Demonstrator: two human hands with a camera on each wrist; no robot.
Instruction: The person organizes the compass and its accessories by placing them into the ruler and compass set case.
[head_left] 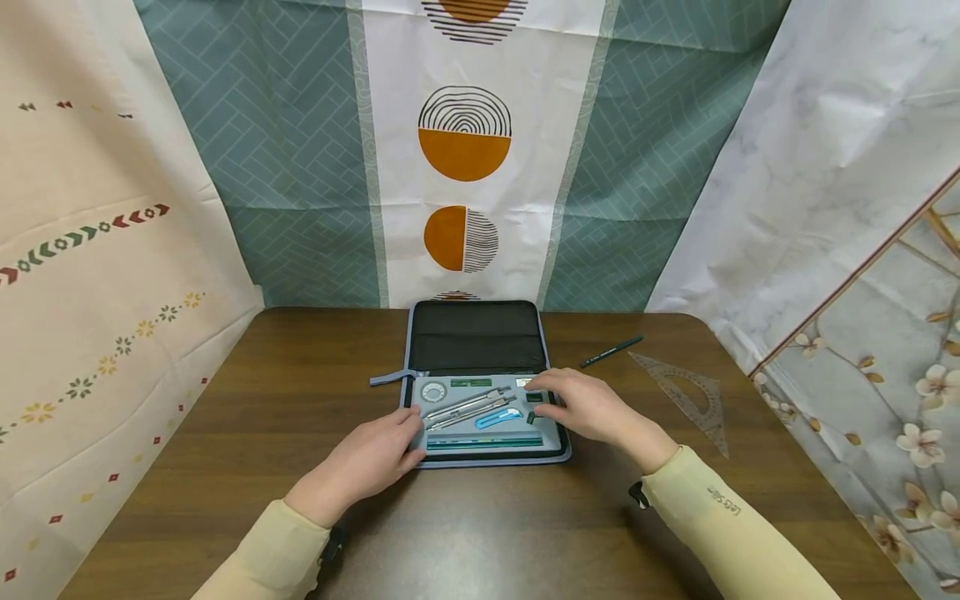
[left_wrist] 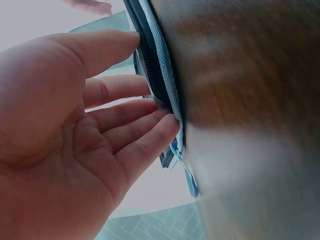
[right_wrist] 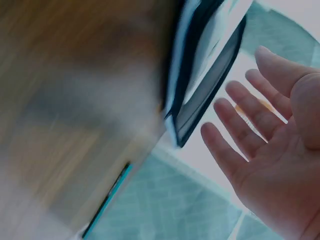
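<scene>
An unzipped case lies spread on the table, its grey tray holding two metal compasses, a light blue cutter, a round white dial-like piece, a green strip and long green pencils. My left hand touches the case's left front edge, fingers extended and relaxed. Over the tray's right side, my right hand hovers with spread fingers near small dark items; nothing shows in its palm.
On the wooden table, right of the case, lie a dark green pencil and a clear triangular ruler. A zipper strap sticks out on the case's left. Curtains hang behind the table.
</scene>
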